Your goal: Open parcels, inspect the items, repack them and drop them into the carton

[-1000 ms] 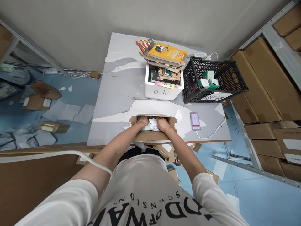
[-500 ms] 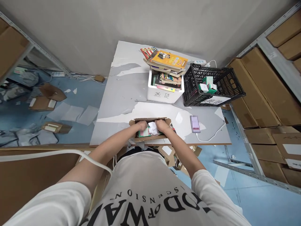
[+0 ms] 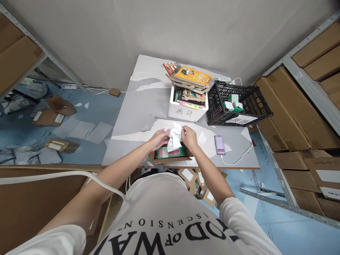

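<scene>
Tabletop (image 3: 148,97) carrying an open carton (image 3: 172,160) at its near edge.
Inside, a green-and-pink box (image 3: 162,153) is lying. Above it, left hand (image 3: 158,139) and right hand (image 3: 190,137) are facing each other, each grip drawn in, fingertips pinching opposite sides of crumpled white paper (image 3: 174,140); the paper is hanging between them, partly over the box.

Left hand (image 3: 159,139), right hand (image 3: 189,136) — both curled

On the bench (image 3: 127,122), a black crate (image 3: 219,115) is set right of the white bin (image 3: 186,113); nearer than the bin, an open carton (image 3: 174,160) and, rightward, a phone (image 3: 220,145) are placed.
</scene>
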### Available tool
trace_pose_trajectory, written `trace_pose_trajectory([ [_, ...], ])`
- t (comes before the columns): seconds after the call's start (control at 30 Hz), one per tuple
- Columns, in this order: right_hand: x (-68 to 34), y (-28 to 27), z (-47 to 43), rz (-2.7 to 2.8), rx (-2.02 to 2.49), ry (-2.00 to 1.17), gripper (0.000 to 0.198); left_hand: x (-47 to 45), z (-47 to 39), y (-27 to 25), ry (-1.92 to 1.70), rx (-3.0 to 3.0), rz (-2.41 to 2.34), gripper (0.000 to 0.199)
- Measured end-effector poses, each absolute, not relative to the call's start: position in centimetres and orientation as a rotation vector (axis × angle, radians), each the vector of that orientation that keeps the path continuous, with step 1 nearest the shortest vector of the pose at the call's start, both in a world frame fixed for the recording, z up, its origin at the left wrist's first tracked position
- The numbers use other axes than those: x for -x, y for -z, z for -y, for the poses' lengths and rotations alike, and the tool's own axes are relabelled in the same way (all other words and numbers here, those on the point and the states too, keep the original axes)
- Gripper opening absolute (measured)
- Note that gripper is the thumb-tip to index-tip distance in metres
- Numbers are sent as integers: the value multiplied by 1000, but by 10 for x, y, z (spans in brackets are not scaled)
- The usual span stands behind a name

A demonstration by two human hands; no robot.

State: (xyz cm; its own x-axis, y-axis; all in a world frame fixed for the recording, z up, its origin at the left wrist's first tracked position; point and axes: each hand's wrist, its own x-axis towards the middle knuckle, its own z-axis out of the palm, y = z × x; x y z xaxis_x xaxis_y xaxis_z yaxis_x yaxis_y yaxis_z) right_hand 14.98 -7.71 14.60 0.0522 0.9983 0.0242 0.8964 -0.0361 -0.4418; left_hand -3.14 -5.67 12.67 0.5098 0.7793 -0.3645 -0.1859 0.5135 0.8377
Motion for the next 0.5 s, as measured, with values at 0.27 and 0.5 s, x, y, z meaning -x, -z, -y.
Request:
trace_pose_trajectory([
  [0.27,-128,-154,90,1720,1772,-660,39,60,74,-131,-914,-835,-1027,70],
  [0.5,-153,-127,118,1742,1828,-696,35,164,32,-90,-1171,-907,-1481,58],
])
